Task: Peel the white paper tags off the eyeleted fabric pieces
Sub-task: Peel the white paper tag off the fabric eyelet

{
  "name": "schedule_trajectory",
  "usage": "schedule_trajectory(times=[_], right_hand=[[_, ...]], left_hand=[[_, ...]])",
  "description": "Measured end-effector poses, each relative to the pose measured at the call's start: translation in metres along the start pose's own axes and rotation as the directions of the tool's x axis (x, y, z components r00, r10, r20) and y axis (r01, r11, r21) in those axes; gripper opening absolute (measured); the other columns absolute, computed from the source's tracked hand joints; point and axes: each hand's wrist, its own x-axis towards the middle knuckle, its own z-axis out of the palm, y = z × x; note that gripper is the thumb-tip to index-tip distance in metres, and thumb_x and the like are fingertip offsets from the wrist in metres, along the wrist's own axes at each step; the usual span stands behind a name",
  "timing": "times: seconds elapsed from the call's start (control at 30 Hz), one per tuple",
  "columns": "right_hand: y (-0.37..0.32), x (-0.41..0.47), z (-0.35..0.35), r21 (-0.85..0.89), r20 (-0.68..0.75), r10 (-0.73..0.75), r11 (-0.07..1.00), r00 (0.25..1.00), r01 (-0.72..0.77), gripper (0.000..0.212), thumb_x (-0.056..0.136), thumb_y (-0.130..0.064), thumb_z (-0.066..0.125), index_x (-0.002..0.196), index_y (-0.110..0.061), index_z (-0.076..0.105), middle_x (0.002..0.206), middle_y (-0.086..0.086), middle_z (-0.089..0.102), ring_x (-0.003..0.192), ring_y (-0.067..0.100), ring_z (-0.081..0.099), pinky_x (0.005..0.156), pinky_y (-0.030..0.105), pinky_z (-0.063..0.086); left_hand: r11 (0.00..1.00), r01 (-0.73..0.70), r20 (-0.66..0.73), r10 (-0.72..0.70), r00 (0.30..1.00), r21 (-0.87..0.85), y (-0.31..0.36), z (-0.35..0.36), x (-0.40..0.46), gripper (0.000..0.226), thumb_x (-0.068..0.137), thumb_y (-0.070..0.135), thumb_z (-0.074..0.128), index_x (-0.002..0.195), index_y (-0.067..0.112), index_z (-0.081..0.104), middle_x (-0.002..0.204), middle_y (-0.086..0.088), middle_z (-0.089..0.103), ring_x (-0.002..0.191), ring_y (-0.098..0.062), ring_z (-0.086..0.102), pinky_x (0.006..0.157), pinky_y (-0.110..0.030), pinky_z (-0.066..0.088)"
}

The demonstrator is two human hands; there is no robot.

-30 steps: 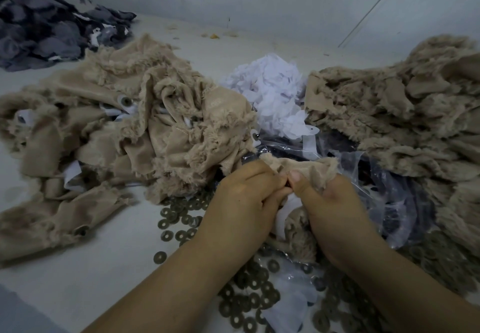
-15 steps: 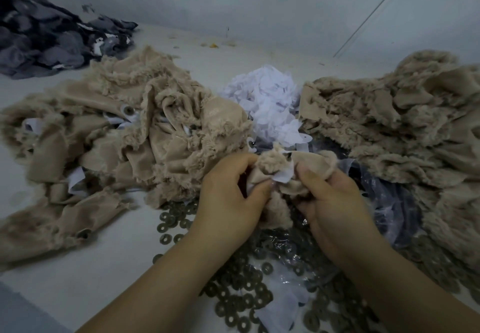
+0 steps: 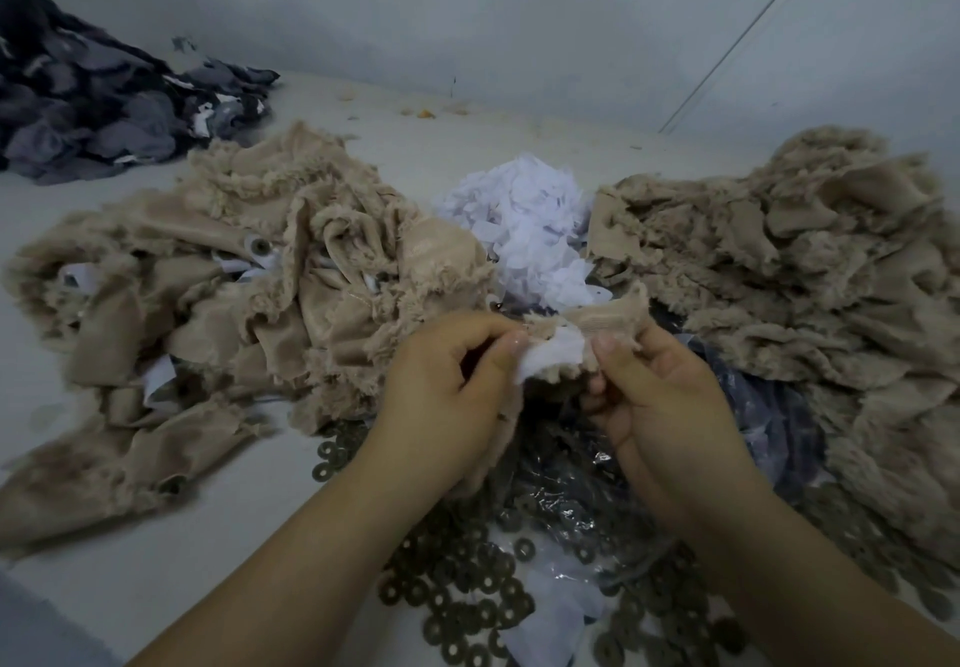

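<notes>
On my left, the tagged pile [image 3: 208, 302] awaits peeling; my left hand [image 3: 447, 396] pinches the white tag [image 3: 550, 354], my right hand [image 3: 660, 396] grips its fabric piece [image 3: 608, 318]; peeled tags [image 3: 524, 219] and the done pile [image 3: 805, 271] lie beyond

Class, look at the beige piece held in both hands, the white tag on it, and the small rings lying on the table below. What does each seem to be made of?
Beige piece: soft woven cloth, matte, with frayed, fuzzy edges.
White tag: looks like thin paper, matte; its blurred, slightly fibrous look leaves that open.
Rings: probably metal in a dull bronze finish, flat with round holes; plastic cannot be ruled out.
</notes>
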Motion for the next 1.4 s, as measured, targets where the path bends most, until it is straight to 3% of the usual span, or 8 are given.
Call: schedule_trajectory(times=[0.13,0.23,0.43,0.53,0.77,1.1,1.23,1.4], right_hand=[[0.001,-0.001,0.005,0.055,0.077,-0.006,0.998,0.997,0.002,0.033,0.085,-0.016,0.058,0.116,-0.008,0.066,0.110,0.016,0.075,0.098,0.026,0.073,0.077,0.029,0.060],[-0.001,-0.004,0.010,0.142,0.152,0.036,0.988,0.988,-0.058,0.039,0.089,-0.014,0.054,0.126,-0.006,0.060,0.120,0.020,0.070,0.110,0.032,0.069,0.086,0.037,0.060],[0.003,-0.007,0.010,0.159,0.158,0.103,0.979,0.982,-0.128,0.030,0.100,-0.007,0.044,0.128,-0.003,0.055,0.108,0.017,0.075,0.092,0.026,0.075,0.068,0.032,0.061],[0.003,-0.006,0.014,0.196,0.153,0.091,0.973,0.984,-0.121,0.032,0.097,-0.006,0.047,0.128,-0.003,0.056,0.110,0.018,0.074,0.094,0.026,0.074,0.072,0.032,0.061],[-0.006,0.004,0.002,0.242,0.042,0.086,0.966,0.995,-0.094,0.020,0.094,-0.005,0.051,0.113,-0.008,0.058,0.091,0.012,0.077,0.079,0.020,0.074,0.065,0.032,0.062],[0.002,0.000,0.004,0.182,0.075,0.146,0.970,0.986,-0.158,0.048,0.077,-0.015,0.067,0.123,-0.004,0.058,0.110,0.018,0.074,0.096,0.026,0.074,0.072,0.033,0.061],[0.001,0.002,0.001,0.139,0.068,0.192,0.970,0.979,-0.200,0.053,0.081,-0.016,0.065,0.130,0.001,0.054,0.118,0.024,0.070,0.104,0.034,0.070,0.087,0.044,0.058],[0.000,-0.001,0.003,0.158,0.072,0.206,0.964,0.976,-0.215,0.046,0.080,-0.018,0.066,0.123,-0.003,0.059,0.110,0.020,0.073,0.090,0.026,0.073,0.067,0.035,0.063]], left_hand=[[0.999,0.029,0.001,-0.029,1.000,-0.028,0.000,0.003,-0.001,0.018,0.095,0.018,0.061,0.084,0.027,0.072,0.083,0.011,0.069,0.081,-0.003,0.063,0.073,-0.023,0.051],[0.999,0.050,0.065,-0.049,0.997,-0.018,0.002,0.008,-0.003,0.014,0.095,0.027,0.059,0.096,0.041,0.063,0.095,0.015,0.065,0.088,0.001,0.061,0.073,-0.012,0.046],[0.985,0.095,0.098,-0.081,0.992,-0.143,0.004,0.009,-0.002,0.025,0.097,0.004,0.055,0.093,0.024,0.069,0.088,0.011,0.071,0.081,-0.002,0.066,0.069,-0.015,0.050],[0.980,0.104,0.051,-0.096,0.994,-0.172,0.002,0.008,0.001,0.032,0.094,-0.002,0.056,0.084,0.025,0.069,0.083,0.010,0.071,0.078,-0.005,0.067,0.067,-0.017,0.052],[0.993,0.001,0.027,0.002,1.000,-0.115,0.001,0.005,0.010,0.026,0.092,0.009,0.056,0.090,0.033,0.063,0.082,0.013,0.068,0.075,-0.004,0.064,0.065,-0.020,0.053],[0.999,-0.008,0.076,0.012,0.997,-0.048,-0.002,0.015,0.005,0.012,0.091,0.023,0.054,0.080,0.024,0.057,0.072,0.009,0.059,0.062,-0.002,0.052,0.057,-0.013,0.041],[0.985,0.057,0.122,-0.037,0.992,-0.164,0.000,0.014,0.005,0.005,0.090,0.028,0.058,0.090,0.031,0.061,0.085,0.013,0.065,0.077,-0.005,0.061,0.068,-0.021,0.051],[0.996,-0.094,0.202,0.093,0.975,-0.005,0.000,0.016,-0.001,0.041,0.071,0.037,0.080,0.097,0.035,0.049,0.095,0.015,0.055,0.087,-0.009,0.058,0.068,-0.022,0.051]])
